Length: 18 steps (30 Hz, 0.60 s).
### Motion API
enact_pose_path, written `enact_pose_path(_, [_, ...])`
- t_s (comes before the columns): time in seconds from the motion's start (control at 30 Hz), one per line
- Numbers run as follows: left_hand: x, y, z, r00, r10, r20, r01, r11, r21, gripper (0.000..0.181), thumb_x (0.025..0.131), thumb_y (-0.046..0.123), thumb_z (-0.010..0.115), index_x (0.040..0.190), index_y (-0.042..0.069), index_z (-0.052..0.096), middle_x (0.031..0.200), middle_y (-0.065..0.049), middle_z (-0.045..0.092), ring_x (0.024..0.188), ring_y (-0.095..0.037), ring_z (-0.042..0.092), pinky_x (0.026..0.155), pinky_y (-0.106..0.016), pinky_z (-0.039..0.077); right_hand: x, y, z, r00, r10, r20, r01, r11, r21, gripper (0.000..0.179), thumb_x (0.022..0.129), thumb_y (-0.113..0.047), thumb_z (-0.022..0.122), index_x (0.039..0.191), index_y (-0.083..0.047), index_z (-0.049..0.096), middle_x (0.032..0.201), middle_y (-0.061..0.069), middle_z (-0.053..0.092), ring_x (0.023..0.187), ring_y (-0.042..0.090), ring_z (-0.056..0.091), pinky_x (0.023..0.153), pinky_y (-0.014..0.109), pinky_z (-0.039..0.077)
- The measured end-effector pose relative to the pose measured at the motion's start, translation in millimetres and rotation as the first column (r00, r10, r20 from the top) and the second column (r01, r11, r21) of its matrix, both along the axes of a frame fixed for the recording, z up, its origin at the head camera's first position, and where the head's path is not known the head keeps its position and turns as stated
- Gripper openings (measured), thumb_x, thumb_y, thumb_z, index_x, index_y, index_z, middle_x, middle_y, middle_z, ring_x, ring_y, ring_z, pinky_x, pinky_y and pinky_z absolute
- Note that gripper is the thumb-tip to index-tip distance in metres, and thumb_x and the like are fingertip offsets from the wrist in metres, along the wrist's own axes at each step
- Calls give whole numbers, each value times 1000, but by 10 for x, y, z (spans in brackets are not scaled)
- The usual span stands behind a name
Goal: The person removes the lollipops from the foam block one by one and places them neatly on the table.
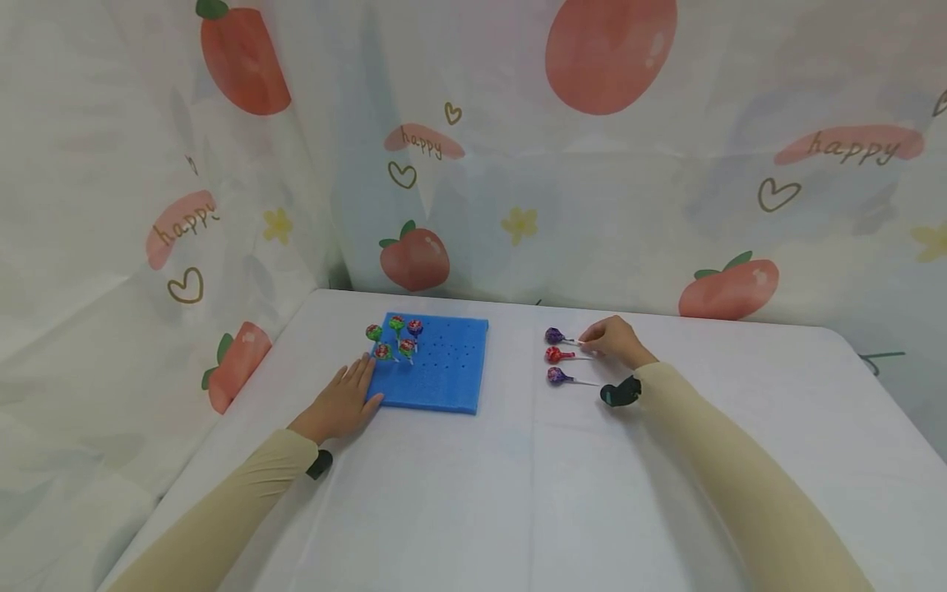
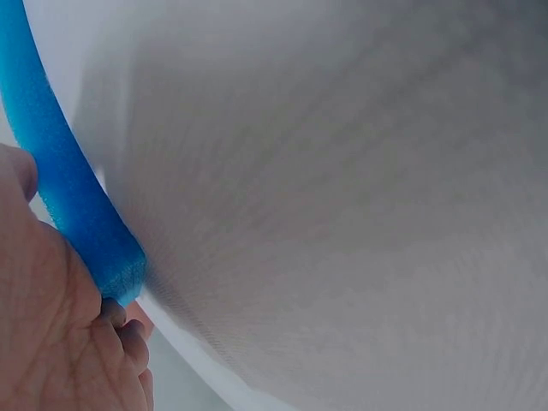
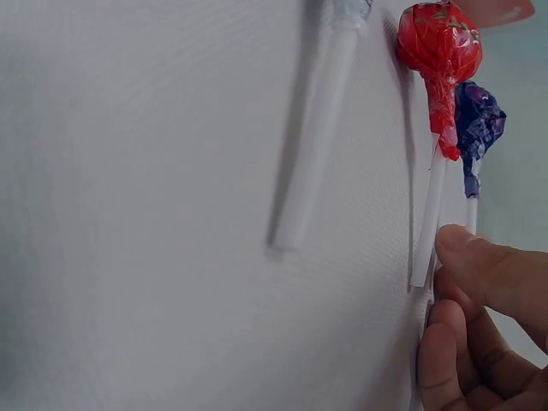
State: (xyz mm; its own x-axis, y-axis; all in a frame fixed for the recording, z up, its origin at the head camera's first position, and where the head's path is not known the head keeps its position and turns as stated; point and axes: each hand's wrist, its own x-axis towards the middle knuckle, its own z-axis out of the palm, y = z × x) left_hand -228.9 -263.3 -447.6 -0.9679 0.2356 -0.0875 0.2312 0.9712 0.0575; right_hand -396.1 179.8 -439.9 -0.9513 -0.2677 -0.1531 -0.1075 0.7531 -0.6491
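My right hand [image 1: 612,340] pinches the white stick of the farthest purple lollipop [image 1: 554,335] between thumb and fingers. In the right wrist view, that purple lollipop [image 3: 479,120] stands behind a red lollipop [image 3: 440,51]. Nearer on the table lies another purple lollipop [image 1: 556,376], its stick pointing right. At the lower left corner of a blue foam board [image 1: 444,386], my left hand [image 1: 344,404] rests with extended fingers along the edge. Several lollipops [image 1: 407,347] with green, red and purple wrappers stand by their sticks in the board's upper left part.
Rows of small holes [image 1: 447,345] mark the board right of the standing lollipops. White cloth covers the table [image 1: 459,493]. A printed curtain [image 1: 488,164] hangs along the table's back and left sides.
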Motion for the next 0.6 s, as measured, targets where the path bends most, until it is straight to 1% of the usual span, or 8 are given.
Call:
enact_pose_path(0.17, [4,10,10,1000,3,0,-3,1000,4,68,100,35,37,145,-11,15,154,-28,15,143,-42,17,116,-55,17,-7,21,-6,1000,5,-9,-5,1000,-1,25,88,-13,64,107,3,68,105,20,67,75,17,52,65,21,43])
enact_pose_path(0.3, [10,14,19,1000,2,0,-2,1000,4,68,100,35,37,145,-12,16,154,-28,15,143,-42,17,116,-55,17,-11,41,-2,1000,1,7,-1,1000,-11,26,88,-14,65,108,3,68,105,19,67,76,17,51,65,21,43])
enact_pose_path(0.4, [12,18,21,1000,0,-1,0,1000,7,67,100,34,38,145,-12,17,153,-29,16,143,-42,18,116,-55,17,-13,63,4,1000,-9,18,9,1000,-5,26,88,-14,65,107,2,69,101,17,67,76,17,51,66,20,44])
enact_pose_path(0.6, [1,5,-2,1000,0,4,0,1000,-5,68,100,35,37,145,-11,15,154,-28,15,143,-41,17,116,-54,17,-23,100,13,1000,5,18,-5,1000,28,25,87,-14,66,106,3,69,91,12,67,74,16,51,64,21,43])
